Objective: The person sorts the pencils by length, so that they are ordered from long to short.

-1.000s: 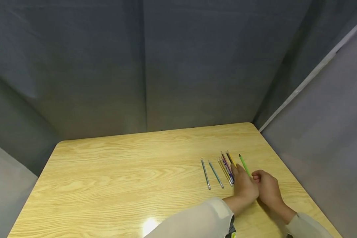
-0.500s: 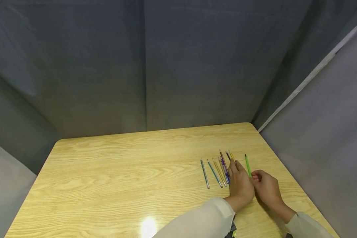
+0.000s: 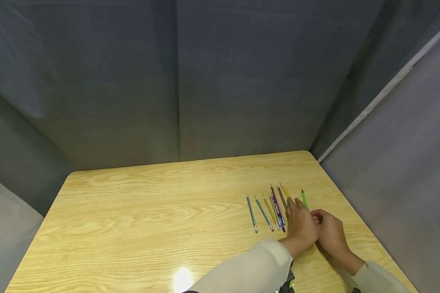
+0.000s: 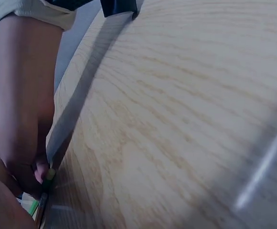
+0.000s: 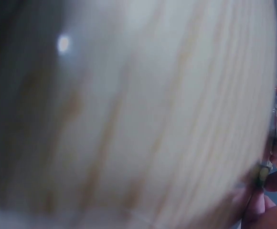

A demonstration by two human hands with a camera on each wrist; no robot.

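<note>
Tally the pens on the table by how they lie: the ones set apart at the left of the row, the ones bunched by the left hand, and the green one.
Set apart at the left: 2, a grey pen and a teal pen.
Bunched by the left hand: about 5; they overlap, so the count is rough.
Green pen, by the right hand: 1.
Total: about 8.

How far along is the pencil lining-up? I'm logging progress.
Done: several pencils lie side by side on the table. In hand: the right hand pinches the green pencil, beside the left hand. Left: the green one lies apart from the row.
</note>
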